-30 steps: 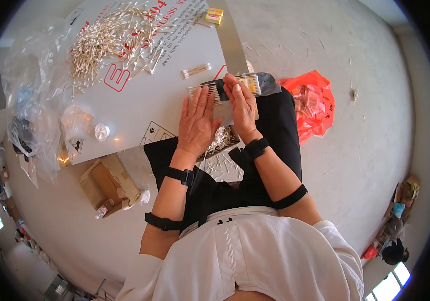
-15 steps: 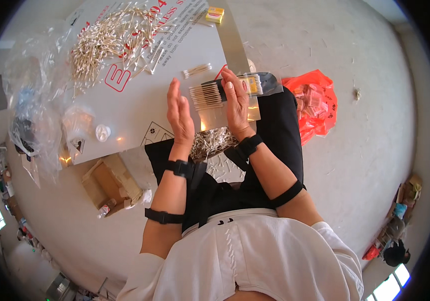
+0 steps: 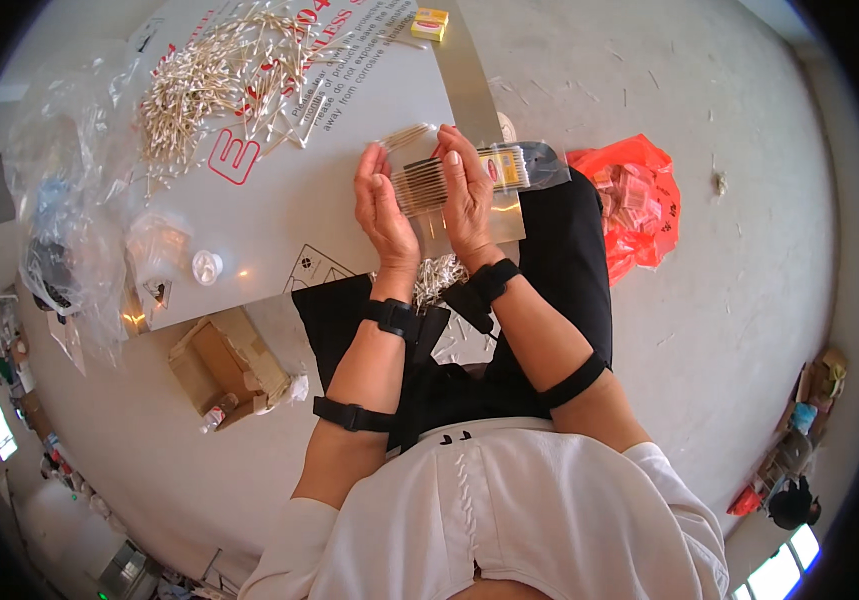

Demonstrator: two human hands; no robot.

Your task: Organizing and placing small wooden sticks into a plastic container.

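Observation:
A row of cotton swabs (image 3: 419,187) lies side by side on the table near its front right corner, between my hands. My left hand (image 3: 387,217) is at the row's left ends, its fingers stretched and slightly curved, not wrapped round anything. On the other side my right hand (image 3: 467,195) stands edge-on, fingers extended and covering the row's right ends. Just right of it lies a clear plastic pack of swabs with a yellow label (image 3: 501,168). A few loose swabs (image 3: 406,136) rest just beyond my fingertips.
A big heap of cotton swabs (image 3: 189,95) covers the table's far left. A small yellow box (image 3: 429,24) sits at the far edge. Clear plastic bags (image 3: 69,210) hang at the left. A cardboard box (image 3: 224,370) and a red bag (image 3: 639,200) of pink packs stand lower.
My left hand has moved right and inward, from apart to the left ends of the swab row. My right hand has stayed nearly in place at the other side.

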